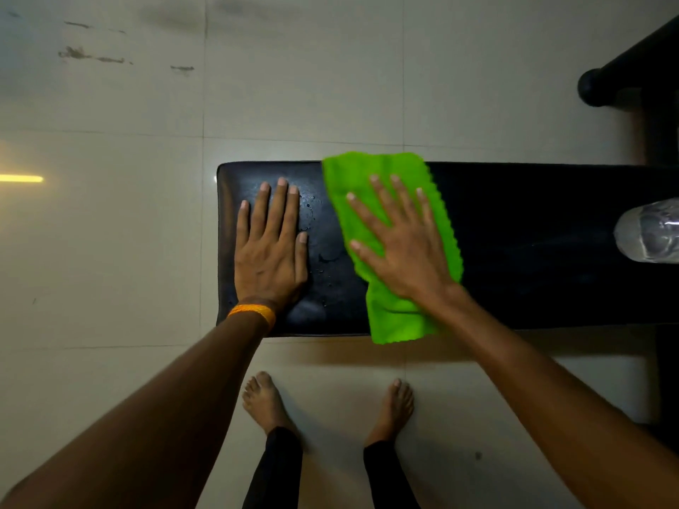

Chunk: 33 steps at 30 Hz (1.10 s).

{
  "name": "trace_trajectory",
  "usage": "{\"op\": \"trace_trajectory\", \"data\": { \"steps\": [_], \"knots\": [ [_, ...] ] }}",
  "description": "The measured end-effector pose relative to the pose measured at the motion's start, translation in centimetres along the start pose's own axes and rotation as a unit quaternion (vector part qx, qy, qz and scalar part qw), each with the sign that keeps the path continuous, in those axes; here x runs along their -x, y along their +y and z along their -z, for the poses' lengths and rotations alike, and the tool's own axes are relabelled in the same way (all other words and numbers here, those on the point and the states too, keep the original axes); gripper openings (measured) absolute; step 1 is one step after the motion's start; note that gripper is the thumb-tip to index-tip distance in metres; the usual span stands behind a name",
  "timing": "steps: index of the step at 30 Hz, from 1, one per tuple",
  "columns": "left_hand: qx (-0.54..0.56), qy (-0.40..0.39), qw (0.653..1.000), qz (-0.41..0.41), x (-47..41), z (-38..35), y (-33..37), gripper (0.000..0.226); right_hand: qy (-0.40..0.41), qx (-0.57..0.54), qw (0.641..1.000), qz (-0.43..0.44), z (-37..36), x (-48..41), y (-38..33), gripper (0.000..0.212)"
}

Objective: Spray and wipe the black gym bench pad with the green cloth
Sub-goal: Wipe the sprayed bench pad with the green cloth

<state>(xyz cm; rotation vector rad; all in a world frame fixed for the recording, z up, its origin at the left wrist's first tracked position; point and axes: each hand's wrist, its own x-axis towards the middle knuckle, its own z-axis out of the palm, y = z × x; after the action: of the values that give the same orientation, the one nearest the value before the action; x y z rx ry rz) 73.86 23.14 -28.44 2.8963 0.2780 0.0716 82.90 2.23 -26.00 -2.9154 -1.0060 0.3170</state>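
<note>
The black gym bench pad runs left to right across the middle of the view, with water droplets on its left part. The green cloth lies spread across the pad, hanging a little over both long edges. My right hand presses flat on the cloth with fingers spread. My left hand lies flat and bare on the pad's left end, an orange band at its wrist. A clear plastic bottle stands on the pad at the right edge of the view.
Pale floor tiles surround the bench. My bare feet stand on the tiles just before the pad's near edge. Dark gym equipment with a round black end rises at the upper right.
</note>
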Motion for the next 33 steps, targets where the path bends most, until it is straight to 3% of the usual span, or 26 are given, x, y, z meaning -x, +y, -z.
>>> {"op": "trace_trajectory", "data": {
  "steps": [3,4,7,13,16,19,22,25,28,31,33],
  "knots": [
    [0.0,0.003,1.0,-0.001,0.1,0.1,-0.1,0.063,0.033,-0.017,0.978,-0.204,-0.4,1.1,-1.8,0.065],
    [0.003,0.004,1.0,-0.001,0.1,0.1,-0.1,0.063,0.039,-0.021,0.973,-0.227,-0.7,2.0,-4.1,0.064],
    [0.012,0.008,1.0,-0.001,0.1,0.0,-0.2,0.063,0.019,-0.039,0.987,-0.153,-1.5,4.2,-8.3,0.065],
    [0.039,0.008,0.999,-0.014,0.2,0.2,-0.5,0.061,0.017,-0.137,0.989,-0.047,0.1,4.5,-4.7,0.061],
    [0.09,0.011,0.996,0.009,0.2,0.8,-0.1,0.061,0.102,-0.152,0.976,-0.122,1.0,4.2,-0.1,0.056],
    [0.139,0.048,0.989,0.032,0.6,1.6,3.8,0.062,0.112,-0.135,0.962,-0.207,0.8,3.7,4.4,0.057],
    [0.154,0.011,0.988,-0.008,1.4,0.9,10.4,0.067,0.066,-0.072,0.977,-0.191,0.0,3.8,5.0,0.063],
    [0.087,-0.042,0.995,-0.021,1.7,-1.2,13.8,0.07,0.06,-0.059,0.979,-0.183,-0.5,3.9,4.8,0.064],
    [0.032,-0.041,0.998,-0.026,-0.3,-1.8,10.4,0.074,0.072,-0.058,0.981,-0.173,-0.7,4.5,5.0,0.064],
    [0.001,-0.026,0.997,0.074,-2.8,-0.7,7.1,0.077,0.068,-0.054,0.982,-0.166,-0.7,4.7,4.1,0.066],
    [-0.005,-0.045,0.998,0.044,-2.3,-0.3,7.2,0.077,0.06,-0.045,0.986,-0.148,-0.6,4.2,2.6,0.065]
  ]
}}
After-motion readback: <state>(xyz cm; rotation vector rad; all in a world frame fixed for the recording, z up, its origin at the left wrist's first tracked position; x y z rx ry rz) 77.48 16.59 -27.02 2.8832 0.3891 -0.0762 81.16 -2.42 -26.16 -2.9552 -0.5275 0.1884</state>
